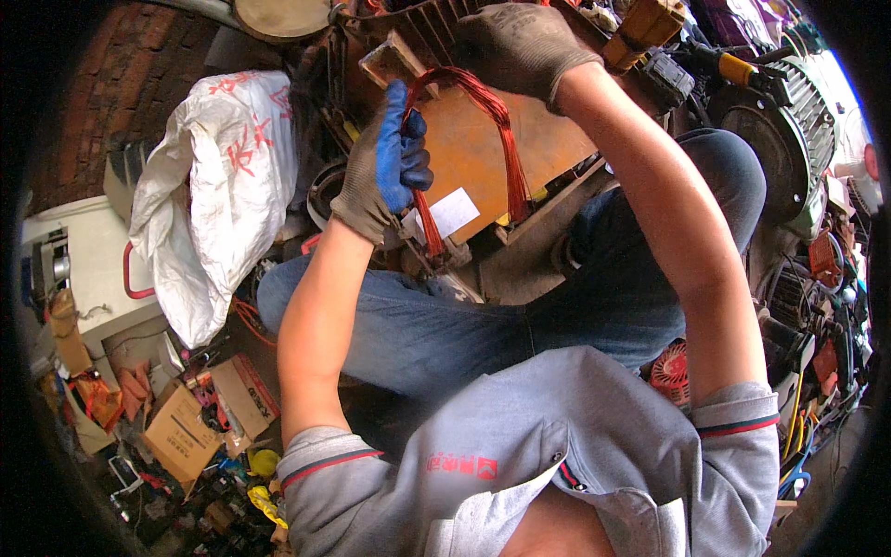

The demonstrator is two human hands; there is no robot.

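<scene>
A long loop of reddish copper wire [508, 130] arches over an orange-brown board [557, 139] in front of me. My left hand [388, 167], in a grey glove with blue-coated palm and fingers, is closed round the left leg of the loop. The thumb points up along the wire. Farther off and to the right, my right hand [520, 46] in a dirty grey glove reaches across beyond the top of the loop. Its fingertips are dark and hard to make out. A small white paper [451, 213] lies on the board between the legs of the wire.
A pale wooden block [393, 61] sits at the board's far left. To the left is a white woven sack [227, 186], with cardboard boxes [183, 434] and clutter nearer. A finned motor housing [789, 130] stands right of my knee. Cables and parts crowd the right edge.
</scene>
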